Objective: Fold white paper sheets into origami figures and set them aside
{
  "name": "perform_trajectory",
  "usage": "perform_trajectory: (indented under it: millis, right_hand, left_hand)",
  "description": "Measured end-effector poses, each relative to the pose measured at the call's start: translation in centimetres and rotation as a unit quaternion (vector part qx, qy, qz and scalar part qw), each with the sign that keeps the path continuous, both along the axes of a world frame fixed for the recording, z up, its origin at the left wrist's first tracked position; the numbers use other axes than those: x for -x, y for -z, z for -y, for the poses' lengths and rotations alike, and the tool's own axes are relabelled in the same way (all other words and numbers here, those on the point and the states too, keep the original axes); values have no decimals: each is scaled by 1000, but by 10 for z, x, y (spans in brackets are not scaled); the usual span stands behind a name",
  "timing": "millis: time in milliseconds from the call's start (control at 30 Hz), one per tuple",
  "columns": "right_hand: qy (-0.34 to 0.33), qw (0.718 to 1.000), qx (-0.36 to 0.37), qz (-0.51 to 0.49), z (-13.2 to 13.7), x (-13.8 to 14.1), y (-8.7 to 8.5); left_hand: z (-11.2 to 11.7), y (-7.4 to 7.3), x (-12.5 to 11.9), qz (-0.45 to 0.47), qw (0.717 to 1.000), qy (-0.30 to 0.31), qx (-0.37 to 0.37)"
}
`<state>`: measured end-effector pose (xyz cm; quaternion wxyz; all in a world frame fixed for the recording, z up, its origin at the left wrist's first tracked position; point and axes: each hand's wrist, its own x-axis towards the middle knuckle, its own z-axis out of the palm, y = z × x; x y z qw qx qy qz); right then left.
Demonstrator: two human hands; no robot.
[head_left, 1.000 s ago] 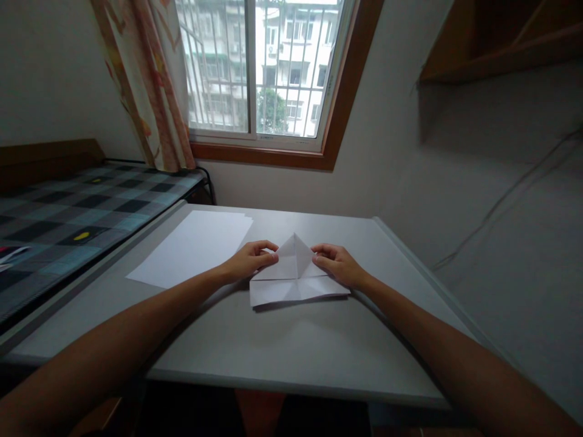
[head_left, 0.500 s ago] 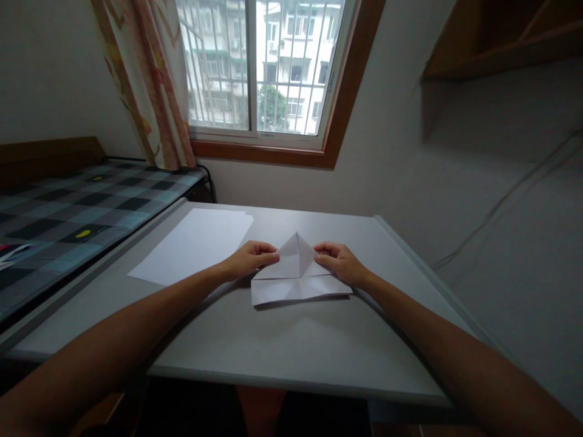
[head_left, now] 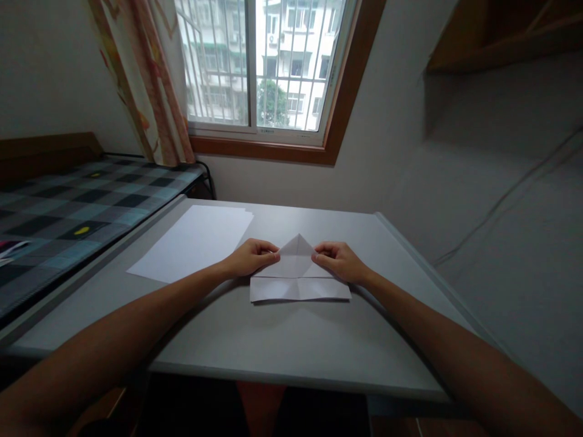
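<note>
A folded sheet of white paper [head_left: 299,286] lies in front of me, with a pointed triangular top and a flat strip along its near edge. My left hand [head_left: 252,257] pinches the left slope of the triangle between thumb and fingers. On the opposite slope, my right hand [head_left: 340,261] grips the paper the same way, thumb on top. A crease runs down the middle from the tip. The fingers under the paper are partly hidden.
Loose white sheets [head_left: 191,243] lie stacked at the left of the grey table [head_left: 291,346]. Beyond the table's left edge is a bed with a checked cover [head_left: 136,188]. A wall with a window [head_left: 255,67] stands behind, and a wooden shelf [head_left: 501,48] hangs upper right.
The folded paper lies a little flatter, its tip and near strip less raised. Both hands keep their hold in nearly the same place.
</note>
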<state>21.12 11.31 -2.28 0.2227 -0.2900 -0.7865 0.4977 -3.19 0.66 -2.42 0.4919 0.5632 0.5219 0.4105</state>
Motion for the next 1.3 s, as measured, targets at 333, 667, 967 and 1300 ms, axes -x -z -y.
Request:
perform_trajectory:
  millis: [333, 667, 967, 1300]
  right_hand:
    - [-2, 1000, -6, -2, -1, -1, 0]
    - [11, 1000, -11, 2, 1, -1, -3]
    - [12, 1000, -15, -3, -1, -1, -1]
    - [66, 997, -30, -12, -9, -3, 4]
  left_hand:
    - [0, -3, 1, -39, 999, 0, -13]
    - [0, -2, 2, -49, 999, -3, -15]
    - [-3, 4, 2, -30, 999, 3, -28]
    - [3, 1, 7, -227, 958, -4, -173]
